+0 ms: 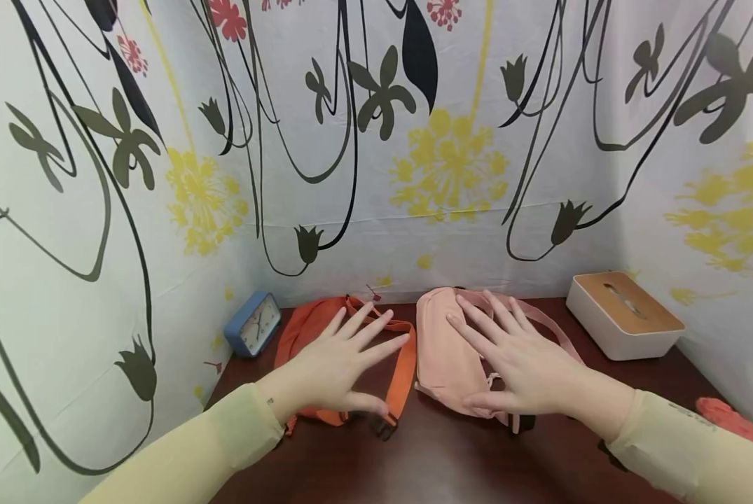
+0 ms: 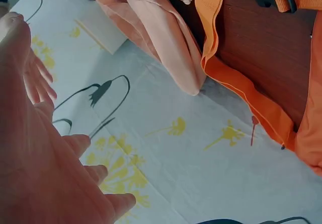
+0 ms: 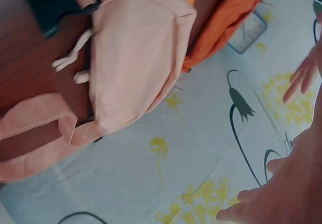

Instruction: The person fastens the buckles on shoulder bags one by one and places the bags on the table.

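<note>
Left hand (image 1: pixel 343 360) and right hand (image 1: pixel 522 360) are held spread-fingered, grasping nothing. At lower centre, orange bag (image 1: pixel 308 327) and pink bag (image 1: pixel 447 350), probably light and limp, are best gripped by straps (image 1: pixel 404 374).

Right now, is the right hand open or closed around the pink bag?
Open: the right hand is spread out, and its wrist view shows the pink bag apart from it.

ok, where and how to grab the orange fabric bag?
Probably pinch its orange webbing strap along the right, coming from above: the narrow band bows away from the body of the orange fabric bag, leaving bare dark tabletop inside. The pale pink fabric bag lies close outside it.
</note>
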### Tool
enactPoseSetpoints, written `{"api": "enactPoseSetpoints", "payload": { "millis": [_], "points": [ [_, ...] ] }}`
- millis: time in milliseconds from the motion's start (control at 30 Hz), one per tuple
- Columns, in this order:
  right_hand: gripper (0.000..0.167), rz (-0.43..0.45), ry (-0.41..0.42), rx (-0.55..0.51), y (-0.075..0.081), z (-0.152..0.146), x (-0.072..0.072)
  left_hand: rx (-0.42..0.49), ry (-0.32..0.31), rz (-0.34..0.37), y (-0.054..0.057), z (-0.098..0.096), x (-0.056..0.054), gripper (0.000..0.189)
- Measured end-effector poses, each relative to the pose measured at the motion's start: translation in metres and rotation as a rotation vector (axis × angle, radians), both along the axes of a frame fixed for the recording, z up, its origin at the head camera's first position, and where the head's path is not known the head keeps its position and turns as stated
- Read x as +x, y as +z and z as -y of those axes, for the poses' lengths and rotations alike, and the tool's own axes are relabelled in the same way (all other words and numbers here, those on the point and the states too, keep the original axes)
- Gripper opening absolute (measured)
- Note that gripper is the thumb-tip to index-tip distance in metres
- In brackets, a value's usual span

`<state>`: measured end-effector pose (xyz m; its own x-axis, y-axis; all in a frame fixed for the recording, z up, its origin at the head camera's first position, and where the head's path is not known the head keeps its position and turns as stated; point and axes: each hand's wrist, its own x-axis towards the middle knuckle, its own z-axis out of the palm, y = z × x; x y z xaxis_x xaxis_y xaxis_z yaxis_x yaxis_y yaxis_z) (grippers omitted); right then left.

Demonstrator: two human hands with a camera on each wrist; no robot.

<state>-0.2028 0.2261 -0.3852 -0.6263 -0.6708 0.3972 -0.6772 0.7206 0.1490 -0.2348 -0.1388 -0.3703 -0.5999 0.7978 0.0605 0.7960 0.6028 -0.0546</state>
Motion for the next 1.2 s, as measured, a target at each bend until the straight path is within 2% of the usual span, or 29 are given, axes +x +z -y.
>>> {"api": "enactPoseSetpoints", "payload": {
  "millis": [133, 267, 500, 700, 900, 1033, 1200],
  "points": [
    [0.109, -0.017, 0.054, -0.056, -0.011, 0.016, -0.009, 0.040, 0.054, 0.031, -0.007, 0.010, -0.002, 0.107],
    [0.095, 0.007, 0.131, -0.129, -0.027, 0.038, -0.014, 0.072, 0.127, 0.059, -0.017, 0.025, -0.003, 0.108],
    [0.065, 0.274, 0.216, -0.186, -0.056, 0.083, -0.013, 0.186, 0.277, 0.188, -0.043, 0.043, -0.007, 0.104],
    [0.051, 0.493, 0.252, -0.146, -0.085, 0.110, -0.020, 0.251, 0.402, 0.308, -0.072, 0.051, -0.006, 0.092],
    [0.048, 0.597, 0.220, -0.100, -0.108, 0.124, -0.027, 0.307, 0.439, 0.388, -0.095, 0.057, -0.010, 0.079],
    [0.049, 0.673, 0.178, -0.086, -0.115, 0.128, -0.029, 0.336, 0.458, 0.448, -0.110, 0.060, -0.016, 0.069],
    [0.047, 0.722, 0.133, -0.082, -0.124, 0.129, -0.029, 0.366, 0.439, 0.461, -0.126, 0.063, -0.021, 0.055]
  ]
}}
